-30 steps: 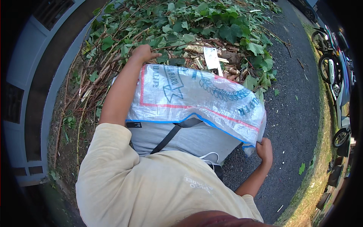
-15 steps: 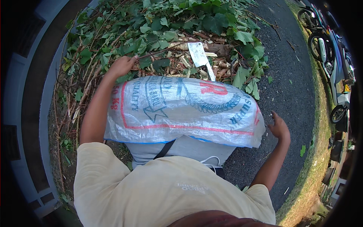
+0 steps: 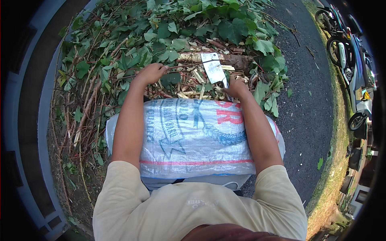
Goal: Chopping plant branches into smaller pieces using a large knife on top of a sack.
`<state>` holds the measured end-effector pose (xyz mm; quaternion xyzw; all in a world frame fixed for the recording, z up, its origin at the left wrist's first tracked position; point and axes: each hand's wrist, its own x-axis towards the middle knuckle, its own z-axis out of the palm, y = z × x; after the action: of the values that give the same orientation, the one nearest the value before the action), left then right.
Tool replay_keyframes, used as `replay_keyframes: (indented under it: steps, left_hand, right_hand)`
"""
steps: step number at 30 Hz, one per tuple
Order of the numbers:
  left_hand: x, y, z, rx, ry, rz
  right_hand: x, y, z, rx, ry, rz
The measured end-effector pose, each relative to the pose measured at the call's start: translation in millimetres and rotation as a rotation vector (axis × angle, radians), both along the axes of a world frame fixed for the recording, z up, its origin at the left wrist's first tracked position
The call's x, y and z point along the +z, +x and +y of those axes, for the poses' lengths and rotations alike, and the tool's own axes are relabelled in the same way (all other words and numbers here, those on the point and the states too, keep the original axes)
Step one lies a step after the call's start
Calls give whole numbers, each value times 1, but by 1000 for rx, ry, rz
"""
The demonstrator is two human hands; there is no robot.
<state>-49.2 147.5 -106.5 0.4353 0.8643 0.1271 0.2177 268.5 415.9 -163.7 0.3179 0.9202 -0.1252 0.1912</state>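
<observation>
My left hand [image 3: 152, 74] is closed around a thin brown branch [image 3: 185, 65], which stretches right across the chopping log and the blade. My right hand [image 3: 238, 88] is at the handle of a cleaver [image 3: 213, 68], thumb and fingers closed about it. The cleaver's broad pale blade rests flat against a thick log [image 3: 239, 63], pointing away from me. Around the log lie chopped stem pieces [image 3: 197, 76] and pale wood chips. A white woven sack [image 3: 189, 132] with blue and red print covers my lap beneath both forearms.
Green leafy cuttings [image 3: 161, 32] heap up beyond the log. Long bare stems [image 3: 86, 108] pile at the left, beside a wall [image 3: 28, 120]. Dark asphalt [image 3: 305, 100] runs along the right, edged by grass [image 3: 337, 160], with motorbikes [image 3: 350, 68] parked farther right.
My right hand has come from over the asphalt to the cleaver's handle. Holding the branch, my left hand has moved right toward the log. The sack on my lap has shifted nearer my body.
</observation>
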Motion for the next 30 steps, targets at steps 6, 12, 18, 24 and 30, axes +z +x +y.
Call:
replay_keyframes:
  steps: [6,12,18,24,30]
  left_hand:
    - [-11,-53,8,-107,-68,-92]
    - [-19,-72,-1,29,38,66]
    - [-28,-54,2,-80,-73,-6]
    - [-23,-5,31,-201,-530,-253]
    - [-53,-2,7,-91,-606,76]
  right_hand:
    - [-17,-13,26,-62,-17,69]
    - [67,-5,31,-308,-550,274]
    - [110,16,26,-457,-373,640]
    - [96,-10,-7,-326,-202,919]
    - [22,-34,-5,-105,-220,556]
